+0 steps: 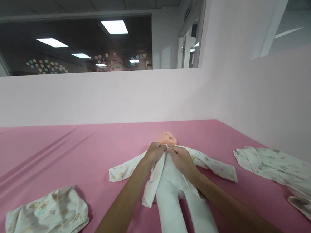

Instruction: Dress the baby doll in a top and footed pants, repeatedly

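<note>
A baby doll [167,138] with a white cloth body lies on its back on the pink sheet [53,157], feet toward me. It wears a white printed jacket [215,165], open down the front, sleeves spread to both sides. My left hand [155,153] and my right hand [180,157] meet just below the doll's chin. Each is closed, pinching one front edge of the jacket at the neck.
A folded printed baby garment [45,218] lies at the near left. A crumpled white printed garment [280,171] lies at the right by the pale pink wall [264,97]. The wall also runs along the back, with a window above it.
</note>
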`<state>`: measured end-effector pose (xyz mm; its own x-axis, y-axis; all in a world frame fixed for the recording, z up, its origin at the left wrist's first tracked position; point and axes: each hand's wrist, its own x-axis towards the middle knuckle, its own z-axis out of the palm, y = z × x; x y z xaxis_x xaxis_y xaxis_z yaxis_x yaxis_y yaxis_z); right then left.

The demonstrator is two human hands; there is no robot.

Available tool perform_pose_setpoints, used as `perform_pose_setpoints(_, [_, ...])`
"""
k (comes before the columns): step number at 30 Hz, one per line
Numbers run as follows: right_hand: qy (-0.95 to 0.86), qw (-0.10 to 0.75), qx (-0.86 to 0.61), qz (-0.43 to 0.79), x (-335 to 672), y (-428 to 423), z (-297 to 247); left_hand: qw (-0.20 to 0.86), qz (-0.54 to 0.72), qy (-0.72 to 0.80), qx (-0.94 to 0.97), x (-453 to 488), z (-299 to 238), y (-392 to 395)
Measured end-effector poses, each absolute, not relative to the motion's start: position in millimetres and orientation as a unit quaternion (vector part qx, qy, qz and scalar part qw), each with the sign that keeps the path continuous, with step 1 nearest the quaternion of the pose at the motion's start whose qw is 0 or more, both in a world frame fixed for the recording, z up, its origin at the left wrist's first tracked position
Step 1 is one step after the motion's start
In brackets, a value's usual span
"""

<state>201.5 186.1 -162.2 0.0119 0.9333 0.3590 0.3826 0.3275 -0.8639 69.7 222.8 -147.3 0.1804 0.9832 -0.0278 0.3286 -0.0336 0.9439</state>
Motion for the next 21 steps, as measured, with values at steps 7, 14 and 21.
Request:
perform_pose_setpoints(7, [-0.659,0.478,-0.525,0.249,202.1,182.8,-162.5,0.4,0.349,0.516,0.672,71.3,-148.0,222.8])
perform_pose_setpoints(14, [-0.683,0.44,-0.554,0.182,208.1,190.4,-165.3,0.279,0.343,0.533,0.721,78.0,-144.9,220.2])
perform_pose_setpoints(21, [-0.7,0.404,-0.578,0.114,216.4,205.1,-173.9,0.234,0.325,0.567,0.719,79.7,-142.6,217.0])
